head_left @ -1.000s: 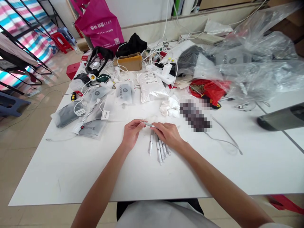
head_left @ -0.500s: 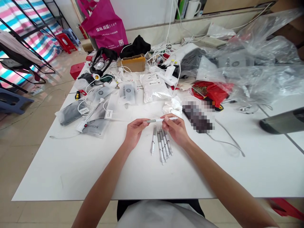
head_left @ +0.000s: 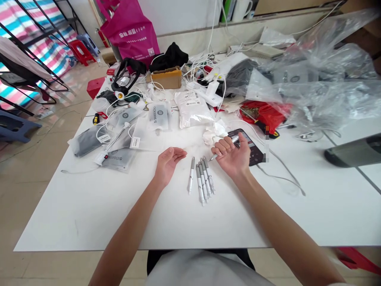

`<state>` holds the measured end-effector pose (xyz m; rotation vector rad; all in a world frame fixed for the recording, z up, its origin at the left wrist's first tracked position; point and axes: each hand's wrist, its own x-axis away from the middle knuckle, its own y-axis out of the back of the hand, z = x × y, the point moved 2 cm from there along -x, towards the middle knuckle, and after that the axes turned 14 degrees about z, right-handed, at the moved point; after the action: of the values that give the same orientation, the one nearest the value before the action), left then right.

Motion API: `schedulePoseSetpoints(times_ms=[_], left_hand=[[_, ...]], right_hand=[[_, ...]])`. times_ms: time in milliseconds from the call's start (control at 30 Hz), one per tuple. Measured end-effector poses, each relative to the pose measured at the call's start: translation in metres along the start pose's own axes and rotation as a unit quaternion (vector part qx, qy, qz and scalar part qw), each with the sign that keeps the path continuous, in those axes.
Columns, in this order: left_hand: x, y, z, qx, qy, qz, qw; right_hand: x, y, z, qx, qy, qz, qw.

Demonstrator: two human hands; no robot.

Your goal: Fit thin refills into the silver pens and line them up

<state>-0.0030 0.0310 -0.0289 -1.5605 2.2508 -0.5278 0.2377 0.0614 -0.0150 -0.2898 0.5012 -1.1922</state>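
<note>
1 pen [head_left: 212, 158] in R hand [head_left: 232, 157]; others [head_left: 203, 179] just beside

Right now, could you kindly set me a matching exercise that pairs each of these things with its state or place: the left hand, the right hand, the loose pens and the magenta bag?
Things:
1. left hand
2. right hand
3. loose pens
4. magenta bag

States or places:
A. curled around a pen
B. beyond the far end of the table
C. open, palm showing, empty
D. lying side by side on the table

Pairs: 1-C; 2-A; 3-D; 4-B
</note>
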Motion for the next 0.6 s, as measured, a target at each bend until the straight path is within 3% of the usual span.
schedulePoseSetpoints(times_ms=[167, 467, 600], left_hand=[[0.0002, 0.0002, 0.0005, 0.000, 0.001, 0.009, 1.000], [0.0007, -0.0009, 0.0005, 0.005, -0.001, 0.017, 1.000], [0.0004, -0.0014, 0.0013, -0.011, -0.003, 0.022, 1.000]], right_hand=[[0.0030, 0.0062, -0.0023, -0.028, 0.026, -0.004, 0.999], [0.0023, 0.0042, -0.0016, -0.047, 0.013, -0.006, 0.999], [0.0034, 0.0043, -0.0037, -0.111, 0.017, 0.004, 0.994]])
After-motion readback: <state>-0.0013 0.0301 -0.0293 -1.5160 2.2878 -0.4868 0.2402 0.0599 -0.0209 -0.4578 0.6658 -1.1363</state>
